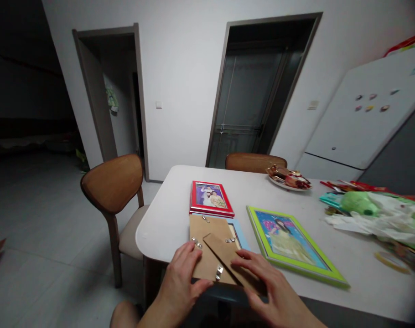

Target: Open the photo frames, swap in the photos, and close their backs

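A brown picture-frame backing board (207, 264) with metal clips lies at the table's near edge, partly over a light-blue frame (240, 234). My left hand (182, 278) grips the board's left edge and lower corner, fingers near a clip, thumb at the bottom edge. On the board is a slanting brown stand leg (221, 250). My right hand (265, 278) is closed around the leg's lower part, thumb below and fingers on top. Just beyond lies a red photo frame (210, 199). Right of my hands rests a green photo frame (293, 241), picture up.
On the white table (159, 223) stand a plate of items (289, 177) at the back and a heap of green and white wrapping (371, 209) at right. A roll of tape (392, 263) lies nearer. Wooden chairs (115, 184) flank the table's left and far sides.
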{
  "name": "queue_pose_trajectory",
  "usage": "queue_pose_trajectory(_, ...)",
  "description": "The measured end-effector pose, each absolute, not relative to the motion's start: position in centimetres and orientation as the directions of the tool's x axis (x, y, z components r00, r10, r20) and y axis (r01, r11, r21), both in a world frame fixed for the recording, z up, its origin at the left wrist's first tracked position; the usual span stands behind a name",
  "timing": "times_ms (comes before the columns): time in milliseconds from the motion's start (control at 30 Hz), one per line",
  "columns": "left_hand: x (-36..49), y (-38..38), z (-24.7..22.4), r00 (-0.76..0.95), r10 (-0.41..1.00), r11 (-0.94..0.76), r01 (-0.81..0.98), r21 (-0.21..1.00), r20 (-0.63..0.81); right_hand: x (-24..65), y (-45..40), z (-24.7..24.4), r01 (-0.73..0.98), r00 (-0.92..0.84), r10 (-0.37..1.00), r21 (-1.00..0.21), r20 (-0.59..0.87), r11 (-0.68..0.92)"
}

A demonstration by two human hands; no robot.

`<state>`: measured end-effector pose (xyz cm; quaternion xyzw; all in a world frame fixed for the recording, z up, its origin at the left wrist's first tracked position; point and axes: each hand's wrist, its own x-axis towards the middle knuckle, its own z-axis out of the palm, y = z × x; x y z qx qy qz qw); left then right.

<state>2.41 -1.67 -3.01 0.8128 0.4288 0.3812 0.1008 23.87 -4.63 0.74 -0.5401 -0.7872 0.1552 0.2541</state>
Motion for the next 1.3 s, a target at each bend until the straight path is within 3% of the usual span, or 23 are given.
queue_pose_trajectory(133, 4.8, -1.8, -2.9, 0.409, 0.822, -0.569, 0.61, 0.551, 0.396, 25.9, -4.8, -0.9, 0.833, -0.252, 0.953, -0.464, 0.168, 0.302)
queue_pose_trajectory(567, 4.1, -2.0, -2.8, 0.533, 0.819, -0.565, 0.681, 0.465, 0.214, 25.1, -2.6, -2.8, 0.851, -0.295, 0.914, -0.359, 0.277, 0.383)
queue_pose_trajectory(800, 4.3, -2.1, -3.5, 0.514, 0.836, -0.538, 0.693, 0.48, 0.193, 25.3, 1.4, -3.0, 0.954, -0.094, 0.953, -0.249, 0.29, 0.169)
queue_pose_trajectory(1167, 4.5, -2.3, -3.0, 0.5, 0.843, -0.527, 0.698, 0.484, 0.198, 25.0, 0.6, -2.7, 0.949, -0.182, 0.951, -0.208, 0.25, 0.236)
queue_pose_trajectory(1300, 4.5, -2.2, -3.3, 0.503, 0.84, -0.535, 0.699, 0.475, 0.204, 23.2, -1.5, -1.9, 0.864, -0.386, 0.882, -0.228, 0.272, 0.448)
